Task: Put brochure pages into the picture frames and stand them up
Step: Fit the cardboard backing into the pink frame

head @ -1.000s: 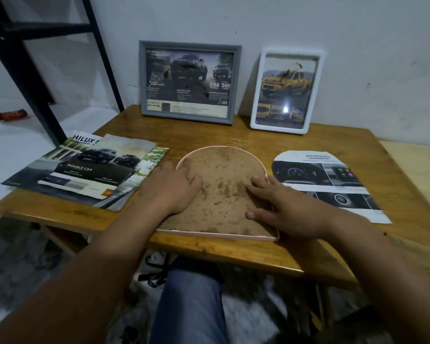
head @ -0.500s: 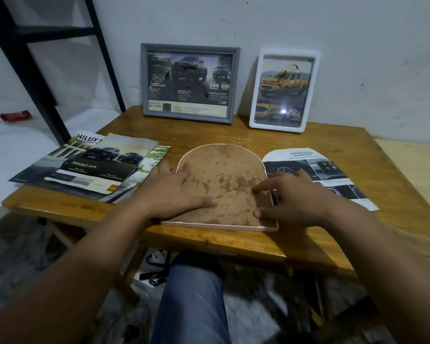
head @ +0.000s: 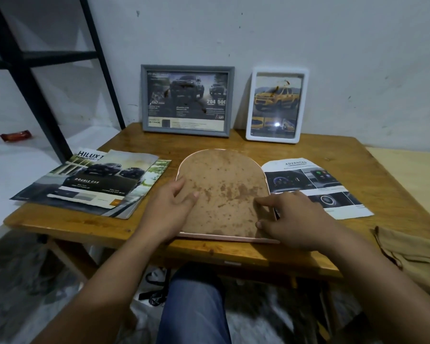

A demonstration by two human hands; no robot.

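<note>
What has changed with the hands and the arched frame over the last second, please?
The right hand slid from the backing to the arched frame's right edge, fingertips on the rim. The left hand shifted a little, with its thumb further onto the backing. The frame stayed face-down; the cut page, brochures and both standing frames stayed put.

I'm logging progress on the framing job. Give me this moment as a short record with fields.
standing frames: grey frame and white frame, both filled, at the wall
frame in work: arched frame face down on the table, backing up
left hand: flat on its left side
right hand: fingertips at its right edge
loose pages: cut page right; brochures left
</note>
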